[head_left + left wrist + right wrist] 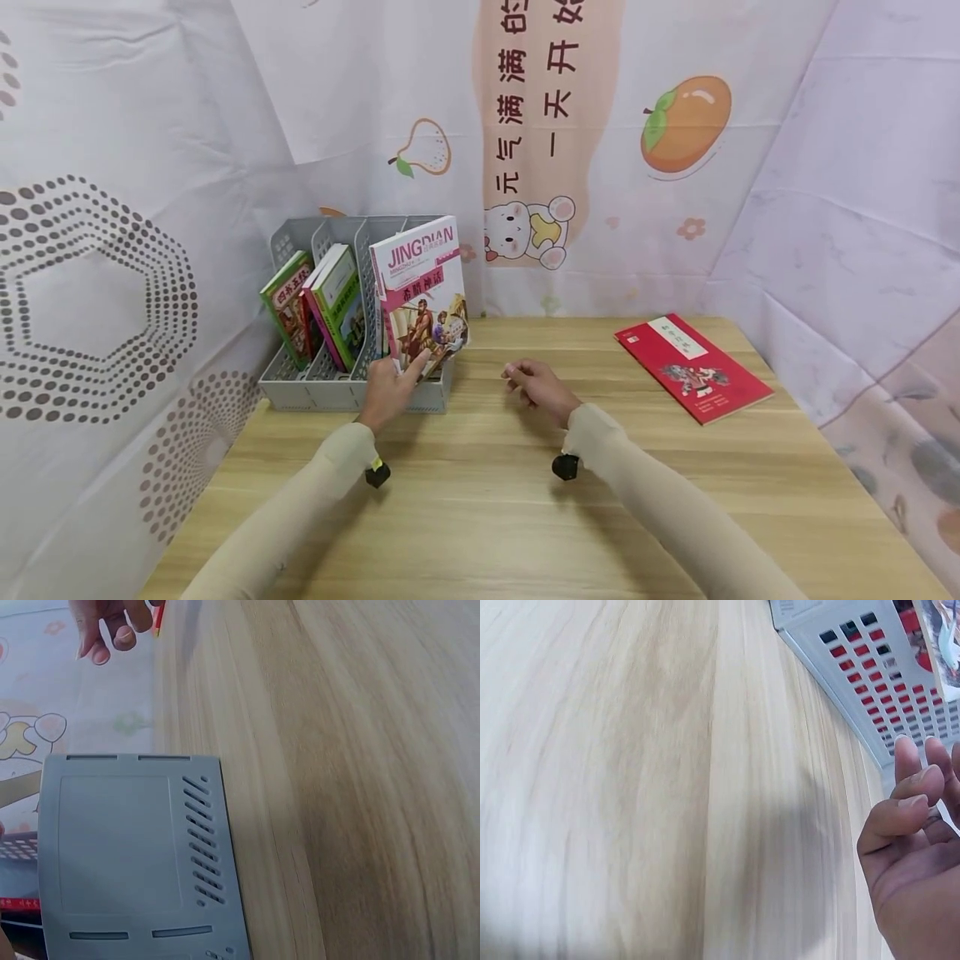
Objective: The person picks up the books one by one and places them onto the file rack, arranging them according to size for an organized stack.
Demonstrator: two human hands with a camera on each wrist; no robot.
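In the head view my left hand grips a white and pink book by its lower edge, the thumb lying on its front cover. The book stands tilted over the right-hand slots of a grey plastic book rack. From the left wrist, the front of that rack fills the lower left, while the held book is largely out of view. Over the table to the right of the rack, my right hand holds nothing. Its fingers are loosely bent, as the right wrist view of this hand also shows.
A green-edged book leans in the rack's leftmost slot, and another green book with a pink one stands one slot over. A red book lies flat at the back right of the wooden table. Printed cloth hangs behind.
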